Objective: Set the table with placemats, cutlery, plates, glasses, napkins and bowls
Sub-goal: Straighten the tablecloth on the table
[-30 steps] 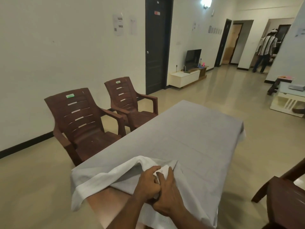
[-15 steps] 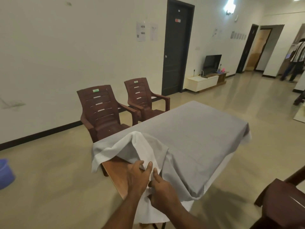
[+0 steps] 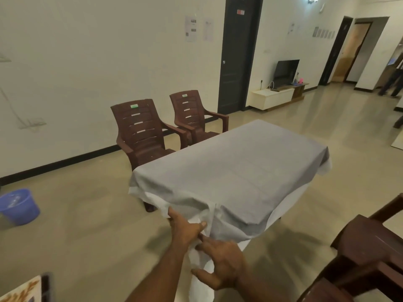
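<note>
Two brown plastic chairs (image 3: 150, 131) stand side by side against the wall beside a dark door (image 3: 237, 53). A blue bucket (image 3: 18, 205) sits on the floor at left; a television (image 3: 285, 70) rests on a low white cabinet (image 3: 270, 98).

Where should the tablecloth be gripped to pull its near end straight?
Judging by the bunched fold, pinch the tablecloth at its hanging near-end hem, coming from the near end where the left hand and right hand are. The cloth is gathered there and hangs free off the edge; elsewhere it lies flat.
</note>
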